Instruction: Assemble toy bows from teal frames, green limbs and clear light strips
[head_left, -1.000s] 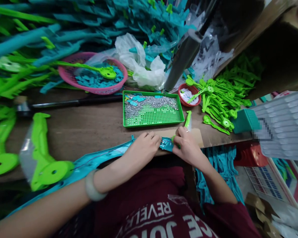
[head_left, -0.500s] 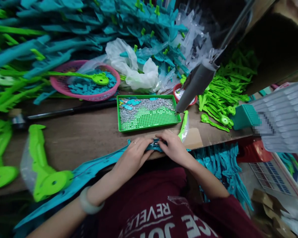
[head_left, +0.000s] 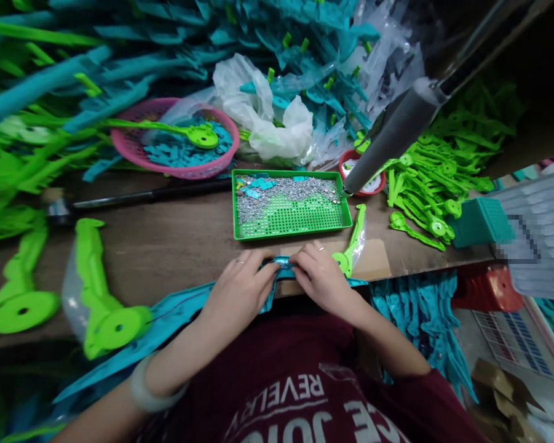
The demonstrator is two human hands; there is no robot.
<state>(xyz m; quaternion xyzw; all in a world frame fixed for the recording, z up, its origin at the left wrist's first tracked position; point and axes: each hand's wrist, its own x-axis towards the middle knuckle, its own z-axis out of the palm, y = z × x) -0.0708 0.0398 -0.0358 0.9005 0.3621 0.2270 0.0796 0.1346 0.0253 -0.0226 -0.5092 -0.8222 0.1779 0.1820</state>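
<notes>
A long, teal-blue plastic part [head_left: 179,307], curved and thin, lies along the table's front edge close to my body. My left hand [head_left: 242,280] is closed on its right-hand section, fingertips curled over the upper edge. My right hand [head_left: 323,280] pinches the same section from the other side. Between the fingertips shows a short stretch of the part with a small shiny spot, too small to make out. Just beyond my hands stands a green perforated tray [head_left: 292,234] with many small silvery metal pieces [head_left: 295,187] and several blue plastic bits.
Lime-green plastic parts [head_left: 120,326] lie at the left, another [head_left: 357,237] beside my right hand on cardboard [head_left: 378,258]. Behind are a pink basket [head_left: 175,171] of blue pieces, a small red basket [head_left: 382,181] and heaps of parts. A grey cylindrical bar [head_left: 391,138] slants down near the tray.
The view has shifted, so the table's things sit farther right. Both hands stay on the blue part; their fingers have changed position, and the shiny spot between them is less exposed.
</notes>
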